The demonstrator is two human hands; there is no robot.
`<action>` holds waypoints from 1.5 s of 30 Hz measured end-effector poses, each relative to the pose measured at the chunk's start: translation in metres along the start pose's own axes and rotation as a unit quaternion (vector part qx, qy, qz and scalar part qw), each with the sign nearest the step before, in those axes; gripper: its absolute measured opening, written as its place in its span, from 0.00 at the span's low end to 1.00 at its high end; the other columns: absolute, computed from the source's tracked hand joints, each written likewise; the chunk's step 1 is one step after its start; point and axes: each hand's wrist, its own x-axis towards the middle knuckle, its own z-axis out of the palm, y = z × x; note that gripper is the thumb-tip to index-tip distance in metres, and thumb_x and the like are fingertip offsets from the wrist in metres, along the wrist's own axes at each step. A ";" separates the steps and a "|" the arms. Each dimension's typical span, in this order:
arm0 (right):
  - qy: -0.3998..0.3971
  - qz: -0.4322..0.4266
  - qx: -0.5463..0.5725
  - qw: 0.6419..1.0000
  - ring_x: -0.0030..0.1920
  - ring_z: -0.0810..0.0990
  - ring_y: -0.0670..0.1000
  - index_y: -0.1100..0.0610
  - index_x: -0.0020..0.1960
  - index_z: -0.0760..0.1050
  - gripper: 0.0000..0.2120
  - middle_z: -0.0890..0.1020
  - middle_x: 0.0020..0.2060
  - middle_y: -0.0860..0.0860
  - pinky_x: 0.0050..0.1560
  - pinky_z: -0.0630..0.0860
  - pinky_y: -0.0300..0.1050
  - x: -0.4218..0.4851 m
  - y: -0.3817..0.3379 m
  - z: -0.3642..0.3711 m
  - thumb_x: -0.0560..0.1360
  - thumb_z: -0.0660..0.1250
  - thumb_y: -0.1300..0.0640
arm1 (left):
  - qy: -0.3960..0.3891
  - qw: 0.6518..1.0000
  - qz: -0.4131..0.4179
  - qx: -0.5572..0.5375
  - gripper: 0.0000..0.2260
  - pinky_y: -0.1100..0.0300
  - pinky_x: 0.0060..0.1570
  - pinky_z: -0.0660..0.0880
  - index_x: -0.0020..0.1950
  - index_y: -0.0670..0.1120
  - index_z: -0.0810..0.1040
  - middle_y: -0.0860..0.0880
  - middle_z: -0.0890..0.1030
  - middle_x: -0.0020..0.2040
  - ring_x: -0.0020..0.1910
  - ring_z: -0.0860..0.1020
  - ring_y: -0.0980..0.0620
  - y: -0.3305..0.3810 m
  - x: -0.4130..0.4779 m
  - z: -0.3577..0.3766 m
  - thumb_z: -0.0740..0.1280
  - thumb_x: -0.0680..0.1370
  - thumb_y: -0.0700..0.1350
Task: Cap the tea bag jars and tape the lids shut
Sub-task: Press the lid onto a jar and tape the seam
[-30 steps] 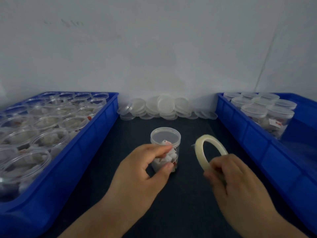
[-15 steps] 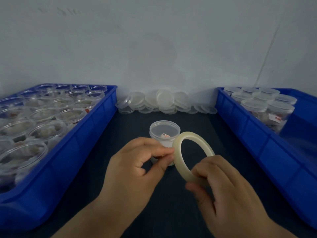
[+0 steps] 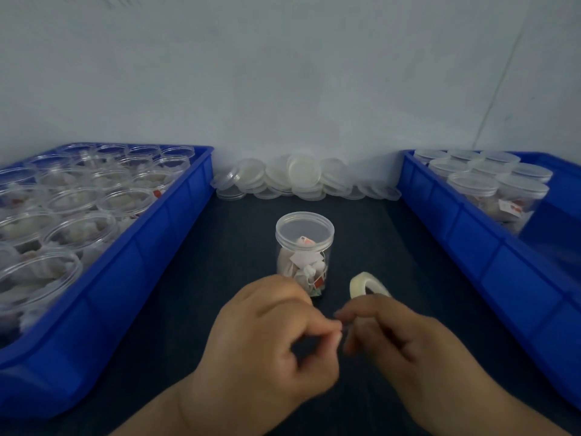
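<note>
A clear plastic jar (image 3: 304,256) is standing upright at the middle of the dark counter (image 3: 195,294), its translucent lid (image 3: 304,229) sitting on top and white tea bags with red-marked tags showing through its wall; just in front of it both hands are meeting, the left hand (image 3: 267,338) pinching thumb against forefinger, the right hand (image 3: 405,347) curling around a roll of clear tape (image 3: 366,283); what the left pinch is gripping is too blurred to tell. Open jars are filling the blue tray (image 3: 132,262) on the left, capped jars (image 3: 490,187) are sitting in the blue bin (image 3: 490,247) on the right, and loose lids (image 3: 301,177) are lying heaped against the wall
</note>
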 end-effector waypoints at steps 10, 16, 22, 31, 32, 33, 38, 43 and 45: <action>0.111 -0.030 -0.127 0.985 0.45 0.77 0.41 0.37 0.49 0.74 0.13 0.76 0.46 0.37 0.36 0.72 0.35 0.019 0.009 0.012 0.73 0.55 0.34 | 0.015 0.930 -0.336 -0.148 0.16 0.73 0.46 0.73 0.56 0.70 0.78 0.66 0.79 0.54 0.52 0.78 0.66 -0.020 -0.003 0.026 0.72 0.70 0.57; 0.180 -0.037 -0.168 0.969 0.41 0.76 0.41 0.39 0.42 0.73 0.09 0.75 0.36 0.41 0.33 0.67 0.34 0.036 0.005 -0.003 0.74 0.58 0.37 | -0.049 0.904 -0.401 -0.136 0.65 0.56 0.74 0.58 0.77 0.70 0.35 0.58 0.53 0.80 0.77 0.57 0.58 -0.075 0.024 0.044 0.84 0.60 0.54; 0.171 -0.046 -0.165 0.970 0.40 0.75 0.42 0.41 0.45 0.76 0.14 0.75 0.37 0.41 0.34 0.67 0.35 0.044 -0.009 -0.008 0.73 0.57 0.34 | -0.027 0.902 -0.365 -0.229 0.58 0.51 0.74 0.67 0.74 0.74 0.41 0.56 0.70 0.72 0.72 0.70 0.59 -0.078 0.039 0.062 0.83 0.66 0.48; 0.242 -0.153 -0.150 0.946 0.36 0.75 0.44 0.43 0.42 0.75 0.11 0.73 0.34 0.38 0.37 0.69 0.28 0.019 -0.046 -0.017 0.77 0.60 0.39 | 0.072 0.858 -0.281 -0.424 0.27 0.63 0.55 0.80 0.64 0.69 0.73 0.58 0.83 0.61 0.60 0.82 0.54 -0.022 0.025 0.007 0.77 0.68 0.54; 0.247 -0.159 -0.155 0.943 0.36 0.75 0.42 0.43 0.42 0.75 0.10 0.72 0.32 0.38 0.37 0.68 0.27 0.017 -0.051 -0.017 0.77 0.61 0.40 | 0.068 0.861 -0.272 -0.425 0.26 0.62 0.54 0.80 0.64 0.68 0.72 0.57 0.83 0.61 0.60 0.83 0.53 -0.015 0.023 0.002 0.76 0.69 0.54; 0.252 -0.164 -0.160 0.940 0.36 0.74 0.41 0.44 0.41 0.75 0.10 0.70 0.30 0.37 0.38 0.67 0.25 0.014 -0.054 -0.016 0.77 0.62 0.41 | 0.063 0.866 -0.262 -0.420 0.24 0.63 0.52 0.80 0.64 0.67 0.71 0.56 0.83 0.60 0.59 0.83 0.53 -0.008 0.022 -0.003 0.75 0.71 0.55; 0.262 -0.165 -0.150 0.939 0.34 0.73 0.39 0.43 0.38 0.72 0.11 0.70 0.30 0.36 0.36 0.66 0.24 0.004 -0.067 -0.013 0.77 0.62 0.40 | 0.056 0.885 -0.247 -0.391 0.19 0.59 0.46 0.82 0.58 0.64 0.70 0.50 0.83 0.57 0.53 0.85 0.48 0.014 0.022 -0.016 0.73 0.71 0.57; 0.255 -0.160 -0.138 0.943 0.33 0.74 0.39 0.43 0.39 0.73 0.10 0.72 0.31 0.34 0.33 0.67 0.24 -0.001 -0.072 -0.013 0.77 0.62 0.41 | 0.045 0.885 -0.255 -0.386 0.21 0.50 0.50 0.83 0.57 0.65 0.69 0.51 0.80 0.60 0.56 0.84 0.46 0.020 0.019 -0.022 0.75 0.68 0.57; 0.254 -0.160 -0.133 0.945 0.32 0.74 0.39 0.43 0.39 0.73 0.10 0.73 0.32 0.32 0.32 0.66 0.24 -0.002 -0.073 -0.014 0.77 0.63 0.41 | 0.044 0.889 -0.253 -0.379 0.23 0.49 0.52 0.83 0.57 0.65 0.69 0.52 0.80 0.59 0.57 0.84 0.47 0.022 0.020 -0.023 0.75 0.67 0.57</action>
